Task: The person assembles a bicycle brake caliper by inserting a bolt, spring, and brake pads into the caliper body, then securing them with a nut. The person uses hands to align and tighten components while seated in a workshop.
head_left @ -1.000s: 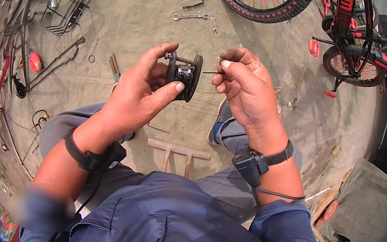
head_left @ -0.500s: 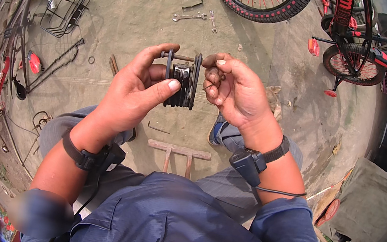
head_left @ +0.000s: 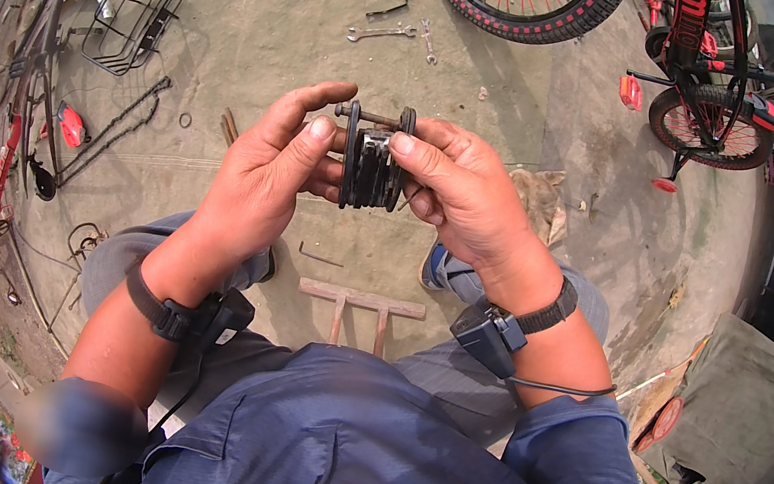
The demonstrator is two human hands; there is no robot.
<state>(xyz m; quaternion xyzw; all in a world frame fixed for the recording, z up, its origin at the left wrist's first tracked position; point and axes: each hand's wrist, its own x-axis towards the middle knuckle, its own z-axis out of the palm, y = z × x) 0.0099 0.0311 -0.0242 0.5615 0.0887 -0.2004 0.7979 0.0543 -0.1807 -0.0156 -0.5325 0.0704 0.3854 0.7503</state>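
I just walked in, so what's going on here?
A person is holding a small black ribbed part up in front of them, above the ground. The right hand grips its right side, while the left hand has its fingers at the left end. Two wrenches lie farther off; a thin L-shaped rod lies closer in.

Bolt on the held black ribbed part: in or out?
In: the bolt spans the gap between the end plates of the black ribbed part, head outside the left plate. Tightness: cannot tell.
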